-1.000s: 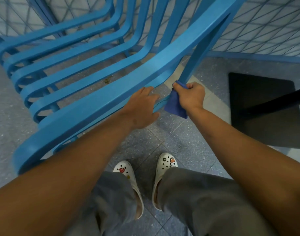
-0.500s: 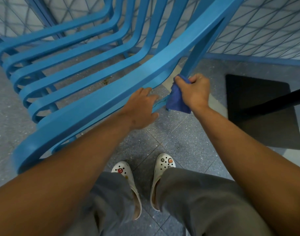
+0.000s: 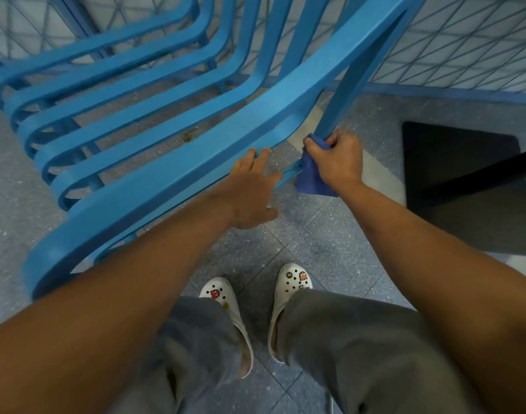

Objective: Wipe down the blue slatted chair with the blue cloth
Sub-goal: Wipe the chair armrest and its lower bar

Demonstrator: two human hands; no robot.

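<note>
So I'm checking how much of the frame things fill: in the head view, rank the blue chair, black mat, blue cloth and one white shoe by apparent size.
1. blue chair
2. black mat
3. white shoe and blue cloth: look alike; cloth partly hidden by the right hand.

The chair (image 3: pixel 172 162) stands left of the mat (image 3: pixel 464 186), ahead of the clogs (image 3: pixel 255 306), fence (image 3: pixel 464 49) behind

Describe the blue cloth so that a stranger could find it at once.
Find the blue slatted chair and follow its nearest, widest slat rightwards. There the right hand grips the blue cloth against a slanted bar. It is darker than the chair, soft and crumpled.
</note>
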